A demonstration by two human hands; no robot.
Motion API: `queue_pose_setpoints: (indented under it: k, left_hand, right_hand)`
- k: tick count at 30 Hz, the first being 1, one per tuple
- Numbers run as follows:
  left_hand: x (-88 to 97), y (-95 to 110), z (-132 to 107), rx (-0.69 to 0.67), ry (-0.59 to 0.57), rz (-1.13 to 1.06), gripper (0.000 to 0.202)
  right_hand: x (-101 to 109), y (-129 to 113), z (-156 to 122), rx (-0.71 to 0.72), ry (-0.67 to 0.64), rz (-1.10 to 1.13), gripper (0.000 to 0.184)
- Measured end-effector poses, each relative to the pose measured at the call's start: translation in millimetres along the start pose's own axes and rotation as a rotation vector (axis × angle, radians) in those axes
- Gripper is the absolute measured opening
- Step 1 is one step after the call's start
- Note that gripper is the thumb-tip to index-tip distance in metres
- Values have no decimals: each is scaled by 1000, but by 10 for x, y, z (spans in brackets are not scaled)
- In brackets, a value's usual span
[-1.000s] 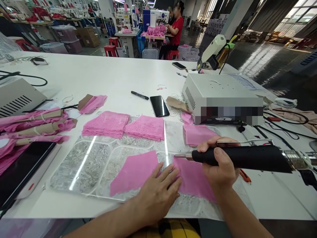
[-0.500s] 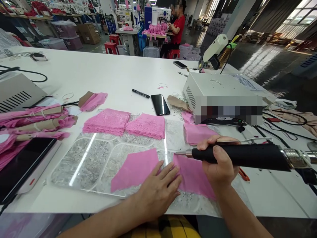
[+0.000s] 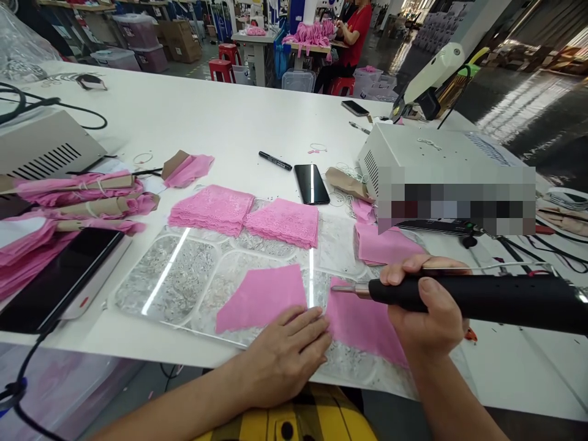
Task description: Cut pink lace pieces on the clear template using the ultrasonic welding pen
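Note:
My right hand (image 3: 429,312) grips a black handheld tool (image 3: 487,300) with a slim metal tip. The tip points left, at the upper left edge of a pink fabric piece (image 3: 362,324); whether it touches is hard to tell. My left hand (image 3: 289,349) lies flat with fingers outstretched, its fingertips by that piece's left edge. Left of them rests another pink fabric piece (image 3: 261,297) with a slanted side. Both pieces lie on a clear, patterned mat (image 3: 169,275). Behind them sit two stacks of pink lace-textured pieces (image 3: 211,208) (image 3: 285,222).
A pale equipment box (image 3: 441,147) stands at right with cables beside it. A phone (image 3: 312,184) and marker (image 3: 274,160) lie mid-table. Bundled pink fabric (image 3: 87,190) and a large phone (image 3: 68,275) occupy the left. A person in red (image 3: 356,37) sits at a sewing machine beyond.
The view has shifted, so the table appears lower right to upper right. My left fingers have drawn closer together. The tool tip has moved slightly down along the fabric's left edge.

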State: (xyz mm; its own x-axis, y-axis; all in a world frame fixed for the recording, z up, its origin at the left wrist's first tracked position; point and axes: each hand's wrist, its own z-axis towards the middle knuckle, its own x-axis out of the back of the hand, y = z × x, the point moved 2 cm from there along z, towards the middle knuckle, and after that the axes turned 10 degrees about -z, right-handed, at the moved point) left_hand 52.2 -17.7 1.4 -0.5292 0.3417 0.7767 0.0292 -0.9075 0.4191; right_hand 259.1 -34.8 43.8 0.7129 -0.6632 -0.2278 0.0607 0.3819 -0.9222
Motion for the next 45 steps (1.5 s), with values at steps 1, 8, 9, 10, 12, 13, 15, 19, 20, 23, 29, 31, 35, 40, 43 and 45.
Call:
queue_pose_setpoints:
  k: [1,8,9,10,12,13,15,19,20,23,29,31,35,40,43,45]
  left_hand:
    - [-2,-3,5,-6,0,-1,24]
    - [21,-14,33,-45,4,3,25]
    - [22,-16,30,-44,2,4,26]
    - [22,-17,25,-42,-2,8,26]
    - [21,-17,11,-47,-6,16,26]
    - [21,-17,4,-51,-6,18,26]
    - [23,-15,-7,-59,-5,17,26]
    - [25,-9,-14,-56,-23,16,27]
    - [27,-7,-14,-52,-23,16,27]
    - [33,-2,-13,-51,-14,11,27]
    - [68,4,5,-55,-28,0,27]
    - [106,5,11,-60,28,-51,25]
    - [191,-19,-1,3,248,-190,27]
    - [213,-31,23,103,317,-160,25]
    - [190,-29,99,96,261,-108,26]
    - [157,-39,156,93,222,-83,27]
  right_hand:
    - [0,2,0,5,-3,-1,16]
    - [-8,-2,8,-6,7,-22,15]
    - [-7,-8,7,-6,11,-20,15]
    - [-4,-15,5,-8,13,-15,15]
    - [5,-29,-4,-20,2,4,15]
    - [9,-35,-12,-28,-13,11,15]
    - [17,-46,-30,-39,-47,17,13]
    - [15,-60,-56,-29,-94,18,13]
    - [11,-61,-57,-24,-103,17,12]
    - [3,-61,-55,-5,-116,11,11]
    - [1,-55,-45,-8,-109,17,10]
    - [15,-65,-37,-32,-82,41,11]
    - [82,-127,-14,-67,7,75,13]
    - [217,-182,20,-73,70,55,16]
    - [303,-178,32,-50,113,26,16]
    - [335,-169,31,-33,126,23,16]
